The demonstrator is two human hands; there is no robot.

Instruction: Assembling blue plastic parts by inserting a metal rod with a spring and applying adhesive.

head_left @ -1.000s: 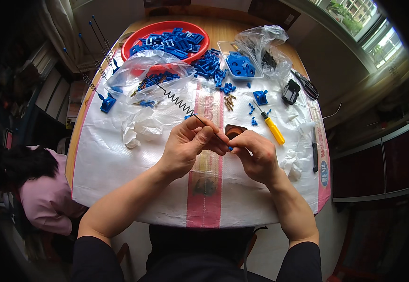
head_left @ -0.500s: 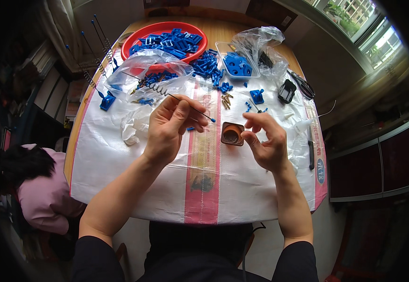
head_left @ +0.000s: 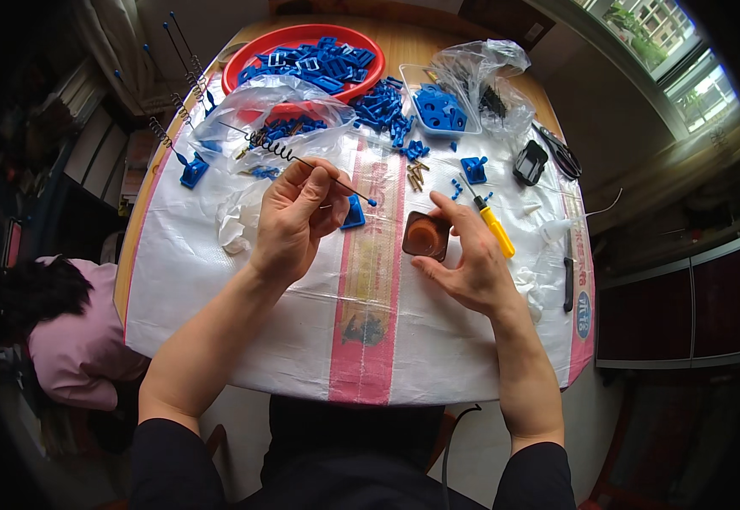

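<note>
my left hand (head_left: 295, 223) is pinched on a thin metal rod with a spring (head_left: 298, 157), sitting centre-left of the frame, blue tip pointing right. my right hand (head_left: 465, 259) is open, fingers touching a small brown dish (head_left: 425, 236) in the middle of the counter (head_left: 217, 289). yellow screwdriver (head_left: 494, 228) just right of it, red bowl (head_left: 302, 38) of blue parts at the top.

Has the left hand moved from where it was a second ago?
Yes. The left hand, holding the spring rod, has moved left and up the white sheet, away from the pink stripe.
</note>
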